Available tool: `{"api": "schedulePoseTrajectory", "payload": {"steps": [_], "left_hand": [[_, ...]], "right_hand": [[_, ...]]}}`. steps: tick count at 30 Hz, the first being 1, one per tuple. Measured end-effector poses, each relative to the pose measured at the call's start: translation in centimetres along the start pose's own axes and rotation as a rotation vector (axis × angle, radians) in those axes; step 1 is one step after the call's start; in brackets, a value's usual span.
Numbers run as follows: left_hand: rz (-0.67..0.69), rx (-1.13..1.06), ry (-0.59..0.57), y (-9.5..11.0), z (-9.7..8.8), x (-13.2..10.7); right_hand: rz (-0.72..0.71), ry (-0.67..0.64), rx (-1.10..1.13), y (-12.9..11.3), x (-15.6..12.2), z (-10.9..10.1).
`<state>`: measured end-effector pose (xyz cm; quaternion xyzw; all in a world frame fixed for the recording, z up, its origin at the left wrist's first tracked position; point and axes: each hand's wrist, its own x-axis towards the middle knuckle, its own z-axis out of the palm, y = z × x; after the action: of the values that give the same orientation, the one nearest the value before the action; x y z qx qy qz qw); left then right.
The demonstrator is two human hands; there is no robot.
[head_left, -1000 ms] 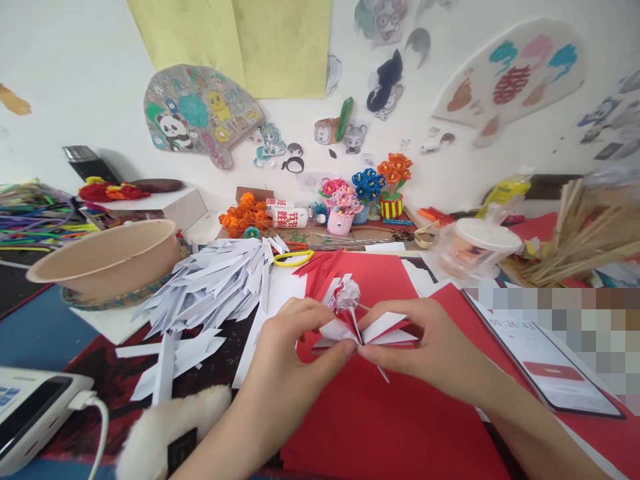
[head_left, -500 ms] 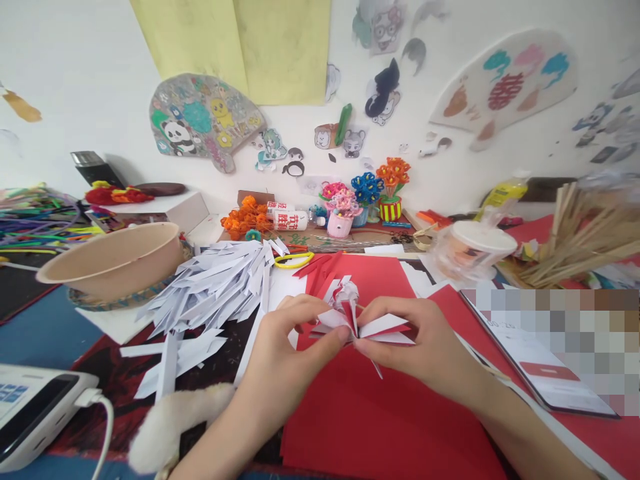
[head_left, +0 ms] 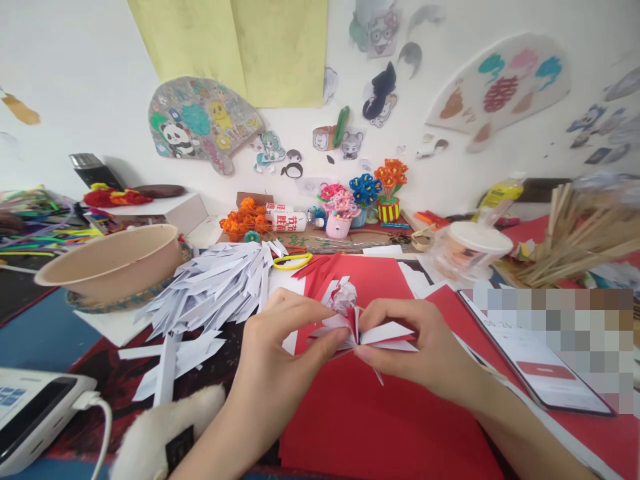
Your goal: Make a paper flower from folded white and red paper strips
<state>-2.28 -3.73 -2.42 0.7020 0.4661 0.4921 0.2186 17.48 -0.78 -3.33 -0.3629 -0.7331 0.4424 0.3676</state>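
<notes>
Between my two hands is a folded red-and-white paper piece (head_left: 387, 335), its pointed layers fanning out to both sides. My left hand (head_left: 295, 340) pinches its left part between thumb and fingers. On the opposite side, my right hand (head_left: 407, 333) grips the layers close to the centre fold. A thin strip sticks out below the fold. Just beyond the fingers lies a crumpled white and red paper bit (head_left: 344, 293). Under both hands spreads a stack of red paper sheets (head_left: 385, 420).
A heap of folded white paper strips (head_left: 215, 287) lies left of my hands, beside a beige bowl (head_left: 110, 263). Yellow-handled scissors (head_left: 293, 261) rest behind. At right are a phone (head_left: 540, 360) and a lidded cup (head_left: 475, 247). A furry white object (head_left: 155, 430) sits by my left forearm.
Both hands keep their hold on the folded paper, with only slight finger shifts. More of the furry object's dark patch shows beside my left forearm. The whole view has shifted slightly.
</notes>
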Motion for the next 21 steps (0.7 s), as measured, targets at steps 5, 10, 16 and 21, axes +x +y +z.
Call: {"api": "schedulePoseTrajectory", "payload": {"steps": [5, 10, 16, 21], "left_hand": [[0.020, 0.024, 0.058, 0.00, 0.33, -0.20], [0.116, 0.100, 0.018, 0.31, 0.10, 0.05], [0.021, 0.079, -0.128, 0.73, -0.33, 0.56], [0.006, 0.076, -0.057, 0.76, 0.16, 0.11]], "right_hand": [[0.001, -0.006, -0.001, -0.05, 0.02, 0.02], [0.039, -0.041, -0.015, 0.04, 0.01, -0.25], [0.070, -0.061, 0.013, -0.22, 0.12, -0.33], [0.061, -0.045, 0.058, -0.13, 0.22, -0.18]]}}
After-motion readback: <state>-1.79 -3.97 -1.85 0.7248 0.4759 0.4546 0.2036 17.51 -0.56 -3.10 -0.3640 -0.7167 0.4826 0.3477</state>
